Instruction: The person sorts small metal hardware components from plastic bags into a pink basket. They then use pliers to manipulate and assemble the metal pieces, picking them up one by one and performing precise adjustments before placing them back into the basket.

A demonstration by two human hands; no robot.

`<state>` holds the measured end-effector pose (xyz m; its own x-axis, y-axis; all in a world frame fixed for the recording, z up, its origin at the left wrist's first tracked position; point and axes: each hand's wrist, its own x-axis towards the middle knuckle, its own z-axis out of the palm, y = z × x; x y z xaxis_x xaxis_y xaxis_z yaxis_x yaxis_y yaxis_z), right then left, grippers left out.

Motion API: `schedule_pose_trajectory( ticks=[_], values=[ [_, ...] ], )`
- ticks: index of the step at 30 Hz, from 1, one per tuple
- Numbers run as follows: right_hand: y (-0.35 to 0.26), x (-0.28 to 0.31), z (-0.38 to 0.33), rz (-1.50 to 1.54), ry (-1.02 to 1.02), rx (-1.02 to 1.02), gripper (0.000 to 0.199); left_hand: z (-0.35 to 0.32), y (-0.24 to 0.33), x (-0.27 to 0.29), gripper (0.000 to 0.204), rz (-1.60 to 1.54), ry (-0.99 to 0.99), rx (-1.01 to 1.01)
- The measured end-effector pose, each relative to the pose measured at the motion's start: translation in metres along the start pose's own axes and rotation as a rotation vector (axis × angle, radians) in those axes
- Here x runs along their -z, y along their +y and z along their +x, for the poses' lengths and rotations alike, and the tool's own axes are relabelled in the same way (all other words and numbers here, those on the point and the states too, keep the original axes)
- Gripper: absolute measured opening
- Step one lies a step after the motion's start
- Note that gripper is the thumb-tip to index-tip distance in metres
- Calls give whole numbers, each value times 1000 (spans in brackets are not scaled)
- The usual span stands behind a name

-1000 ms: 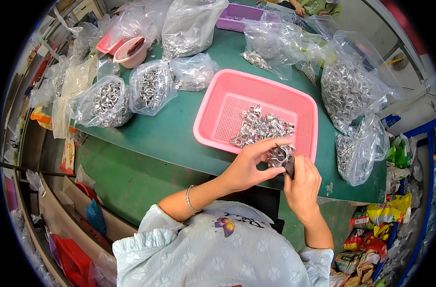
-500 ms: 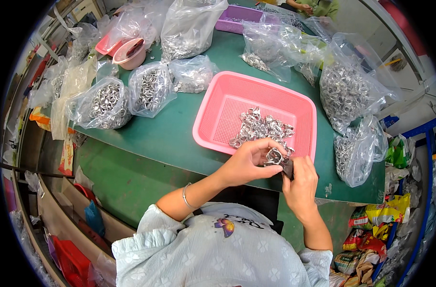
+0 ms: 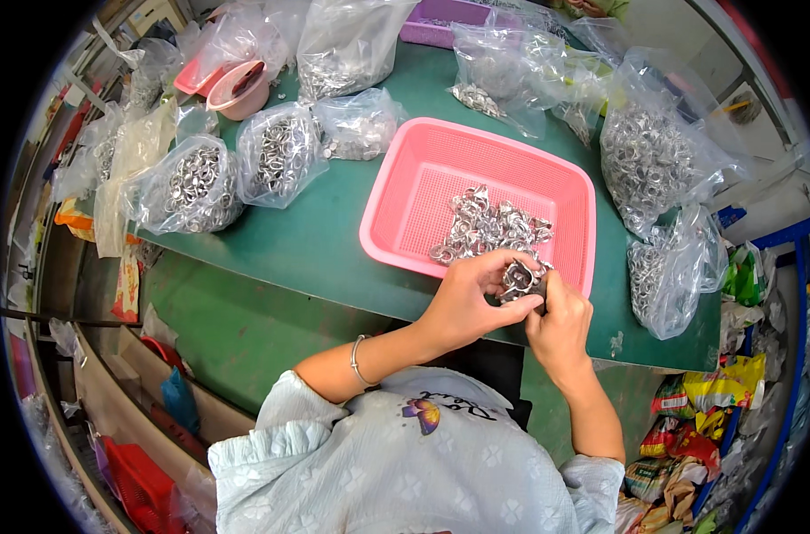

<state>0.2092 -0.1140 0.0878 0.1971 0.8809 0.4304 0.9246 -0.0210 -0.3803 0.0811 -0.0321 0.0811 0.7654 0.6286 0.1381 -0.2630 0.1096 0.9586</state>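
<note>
In the lower middle of the frame, right of centre, the person's left hand [image 3: 467,298] curls its thumb and fingers in a narrow grip around a silver ring-shaped metal piece [image 3: 517,280]; the right hand [image 3: 560,325] meets it from the right, its thumb and fingers pinched on a small dark piece [image 3: 540,287] that sits against the metal; what the dark piece is cannot be told, since the fingers partly cover it; both hands are over the near rim of a pink mesh-bottomed plastic basket [image 3: 409,209], in which a heap of silver ring-shaped parts [image 3: 489,222] lies toward the near side, just beyond the left hand's fingers; the basket stands on a green tabletop [image 3: 334,280] at the centre of the frame.

To the left of the basket, two open clear plastic bags [image 3: 191,187] hold more silver rings, with a bag of flat silvery pieces [image 3: 360,129] beside them; a pink bowl [image 3: 240,92] stands in the upper left, and a purple bin [image 3: 431,34] at the top middle; in the upper right, a large clear bag of rings [image 3: 649,156] leans above a smaller bag [image 3: 658,276]; a metal bangle [image 3: 358,360] circles the left wrist, above a pale blue top [image 3: 396,481] with a butterfly motif at the bottom of the frame.
</note>
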Motion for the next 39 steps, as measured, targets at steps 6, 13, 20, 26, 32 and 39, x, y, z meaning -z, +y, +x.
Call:
schedule_pose_trajectory(
  ticks=[6, 13, 20, 26, 32, 39],
  values=[
    [4, -1, 3, 1, -69, -18, 24, 2, -2, -1, 39, -142, 24, 20],
    [4, 11, 17, -184, 22, 75, 29, 5, 9, 2, 43, -118, 37, -20],
    [-2, 18, 33, -336, 175, 82, 28, 10, 18, -8, 40, 4, 142, -50],
    [9, 8, 29, -217, 139, 107, 25, 6, 13, -5, 40, 73, 97, -71],
    [21, -7, 29, -157, 63, 62, 20, 10, 7, -1, 48, 144, 100, -91],
    [31, -13, 29, -217, -7, 26, 17, 19, -7, 7, 46, -122, 56, -19]
  ],
)
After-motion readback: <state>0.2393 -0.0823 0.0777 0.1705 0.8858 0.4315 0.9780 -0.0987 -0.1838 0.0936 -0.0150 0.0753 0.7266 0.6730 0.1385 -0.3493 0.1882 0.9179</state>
